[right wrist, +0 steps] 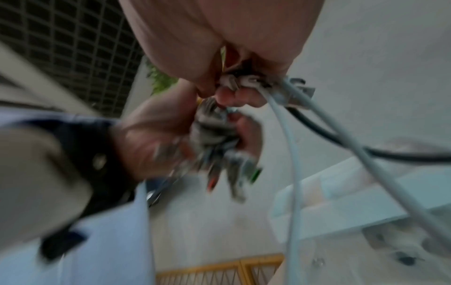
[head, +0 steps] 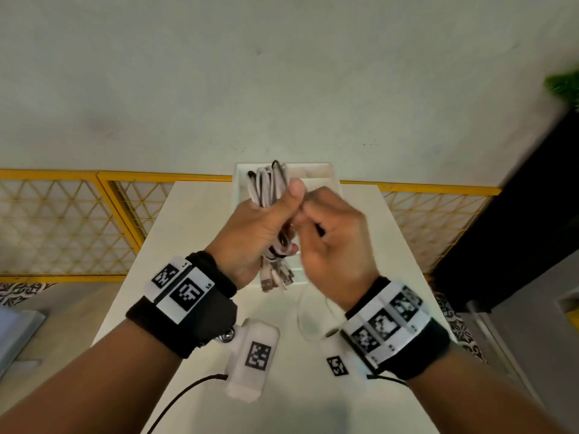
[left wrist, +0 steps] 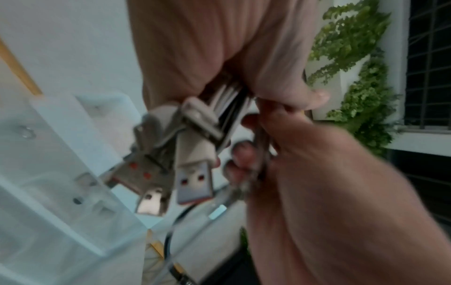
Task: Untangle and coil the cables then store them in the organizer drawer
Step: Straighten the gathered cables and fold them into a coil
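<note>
Cables (head: 268,195) sit bunched in the left hand (head: 250,233), its grip wrapped tight around them above the bench (head: 194,233). At 3 o'clock, the right hand (head: 335,236) pinches one white cable (right wrist: 290,146). Organizer drawer (head: 316,175) lies at 12 o'clock.

Dim, flat light throughout; both wrist views motion-blurred, head view bowed at edges.

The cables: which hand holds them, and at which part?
The left hand grips the folded bundle of white and black cables around its middle; the right hand pinches a loose thin white cable beside it.
</note>
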{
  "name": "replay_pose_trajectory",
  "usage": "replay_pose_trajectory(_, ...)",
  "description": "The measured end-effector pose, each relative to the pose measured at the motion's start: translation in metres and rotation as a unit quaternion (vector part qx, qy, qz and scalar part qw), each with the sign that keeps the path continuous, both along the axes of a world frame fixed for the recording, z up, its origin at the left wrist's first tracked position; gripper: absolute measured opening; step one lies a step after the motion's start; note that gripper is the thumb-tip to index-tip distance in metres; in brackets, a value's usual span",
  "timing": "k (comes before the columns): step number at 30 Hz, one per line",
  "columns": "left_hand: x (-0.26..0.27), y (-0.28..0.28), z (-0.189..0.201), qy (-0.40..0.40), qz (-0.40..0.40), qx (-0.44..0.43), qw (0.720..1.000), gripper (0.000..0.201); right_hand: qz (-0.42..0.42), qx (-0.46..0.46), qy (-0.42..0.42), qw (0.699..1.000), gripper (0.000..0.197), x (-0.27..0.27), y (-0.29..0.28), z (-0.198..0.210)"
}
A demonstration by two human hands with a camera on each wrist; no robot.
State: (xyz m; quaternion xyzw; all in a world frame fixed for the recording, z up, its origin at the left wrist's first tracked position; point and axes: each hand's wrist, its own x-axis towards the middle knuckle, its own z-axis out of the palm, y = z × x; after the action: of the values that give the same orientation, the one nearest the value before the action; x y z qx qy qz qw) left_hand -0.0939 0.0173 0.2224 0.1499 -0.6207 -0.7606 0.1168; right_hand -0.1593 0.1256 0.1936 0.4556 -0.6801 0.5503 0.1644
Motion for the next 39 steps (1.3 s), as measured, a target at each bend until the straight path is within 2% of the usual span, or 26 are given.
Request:
replay_pose_trajectory(2, -0.001, 0.006, 0.002, 0.004, -0.012, 0.018, 1.0, 0.065, -0.014, 0.03, 0.021, 0.999, 0.025, 0.009, -0.008, -0.006)
replay_pose_trajectory(5, -0.002, 0.006, 0.002, 0.008, 0.015, 0.088, 0.996, 0.03, 0.003, 0.099, 0.039, 0.994, 0.027, 0.008, -0.007, -0.009)
replay_pose_trajectory(9, -0.005, -0.007, -0.003, 0.006, 0.111, 0.171, 0.979, 0.022, 0.044, 0.107, 0.013, 0.993, 0.037, 0.008, 0.004, -0.016)
replay_pose_trajectory(11, -0.005, -0.01, -0.005, 0.022, 0.13, 0.174, 0.976, 0.018, 0.037, 0.087, -0.011, 0.995, 0.042, 0.007, 0.007, -0.024)
replay_pose_trajectory(15, 0.0, -0.004, -0.005, 0.06, 0.091, 0.113, 0.988, 0.008, 0.055, 0.056, -0.076, 0.994, 0.04, 0.005, 0.008, -0.031)
replay_pose_trajectory(17, 0.001, -0.003, -0.005, 0.065, 0.084, 0.097, 0.99, 0.01, 0.064, 0.052, -0.077, 0.994, 0.04, 0.005, 0.009, -0.031)
replay_pose_trajectory(19, -0.001, -0.004, -0.005, 0.057, 0.111, 0.092, 0.988, 0.026, 0.067, 0.067, -0.072, 0.993, 0.041, 0.005, 0.01, -0.029)
replay_pose_trajectory(21, -0.003, -0.006, -0.002, 0.059, 0.14, 0.128, 0.98, 0.034, 0.08, 0.068, -0.093, 0.99, 0.043, 0.007, 0.011, -0.028)
replay_pose_trajectory(23, -0.005, -0.011, 0.001, 0.089, 0.148, 0.182, 0.968, 0.033, 0.116, 0.036, -0.186, 0.975, 0.053, 0.009, 0.015, -0.028)
replay_pose_trajectory(25, -0.004, -0.018, 0.003, 0.102, 0.142, 0.198, 0.964, 0.031, 0.14, 0.021, -0.28, 0.95, 0.062, 0.009, 0.02, -0.03)
replay_pose_trajectory(26, -0.003, -0.021, 0.003, 0.105, 0.133, 0.202, 0.965, 0.031, 0.149, 0.031, -0.295, 0.943, 0.059, 0.007, 0.023, -0.032)
replay_pose_trajectory(29, 0.004, -0.034, 0.005, 0.119, 0.096, 0.236, 0.96, 0.03, 0.178, 0.083, -0.312, 0.93, 0.021, 0.0, 0.033, -0.039)
replay_pose_trajectory(30, 0.007, -0.039, 0.007, 0.122, 0.082, 0.242, 0.959, 0.029, 0.178, 0.093, -0.333, 0.922, 0.017, -0.004, 0.038, -0.042)
replay_pose_trajectory(33, 0.019, -0.047, 0.007, 0.084, -0.003, 0.22, 0.972, 0.022, 0.17, 0.128, -0.38, 0.9, 0.024, -0.019, 0.05, -0.045)
replay_pose_trajectory(36, 0.026, -0.035, 0.0, 0.005, -0.102, 0.169, 0.98, 0.016, 0.145, 0.216, -0.34, 0.904, 0.026, -0.03, 0.05, -0.028)
replay_pose_trajectory(39, 0.025, -0.015, -0.007, -0.068, -0.123, -0.031, 0.99, 0.008, 0.107, 0.258, -0.249, 0.927, 0.017, -0.039, 0.039, -0.007)
